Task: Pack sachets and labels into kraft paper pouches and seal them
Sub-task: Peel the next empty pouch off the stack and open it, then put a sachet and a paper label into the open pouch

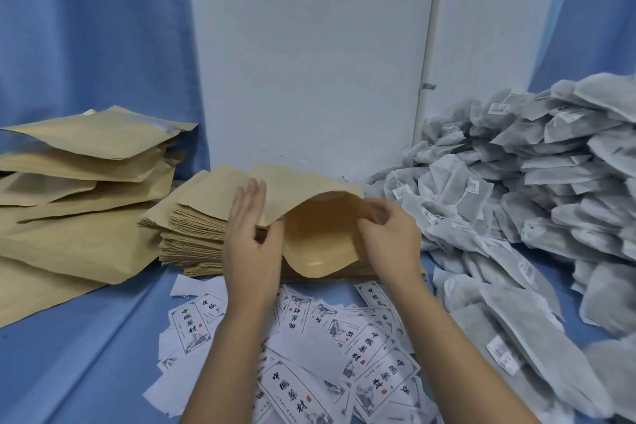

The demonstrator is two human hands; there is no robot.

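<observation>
1. Labels (375, 348) lay scattered on the desk (103, 354), just under both wrists
2. The right hand (389, 234) pinched the near edge of the top pouch (320, 234), curled up off the stack (192, 227); the left hand (253, 244) rested straight fingers (253, 196) on it
3. Sachets (516, 200) were heaped to the right, nearer the right hand

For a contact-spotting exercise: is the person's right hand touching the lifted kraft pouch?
Touching. The head view shows the right hand pinching the curled edge of the lifted kraft pouch.
</observation>
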